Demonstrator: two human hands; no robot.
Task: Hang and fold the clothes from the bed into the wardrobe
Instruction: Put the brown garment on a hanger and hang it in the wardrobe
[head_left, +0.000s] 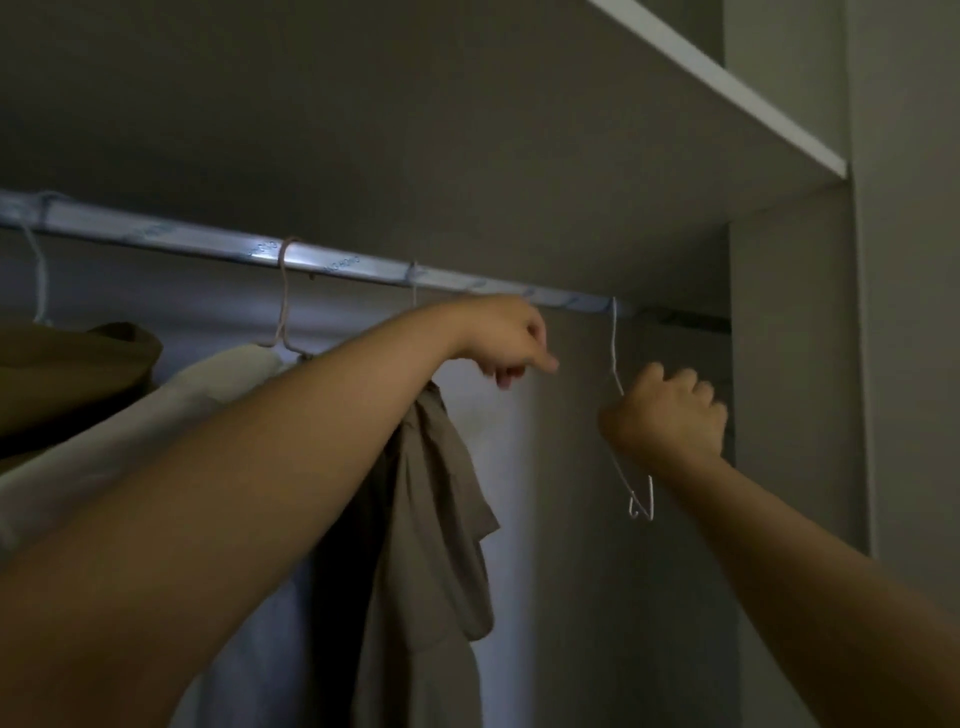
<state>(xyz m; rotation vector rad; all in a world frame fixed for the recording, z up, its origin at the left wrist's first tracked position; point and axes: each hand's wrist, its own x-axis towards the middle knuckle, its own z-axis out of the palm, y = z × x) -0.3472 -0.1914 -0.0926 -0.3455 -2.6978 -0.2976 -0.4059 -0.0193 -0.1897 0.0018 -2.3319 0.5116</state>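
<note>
A silver wardrobe rail (311, 260) runs across the view under a shelf. An empty white wire hanger (615, 358) hangs near the rail's right end, and my right hand (670, 410) grips its body with curled fingers. My left hand (506, 340) reaches just below the rail, fingers curled at the top of a taupe garment (436, 519) that hangs there; what it pinches is hidden. Further left a cream garment (171, 400) hangs on a pinkish hanger (284, 296), and a brown garment (67, 374) hangs at the far left.
A white shelf (701, 104) lies above the rail. The wardrobe's right side panel (795, 364) stands close to my right hand. The back wall (561, 467) shows between the taupe garment and the empty hanger.
</note>
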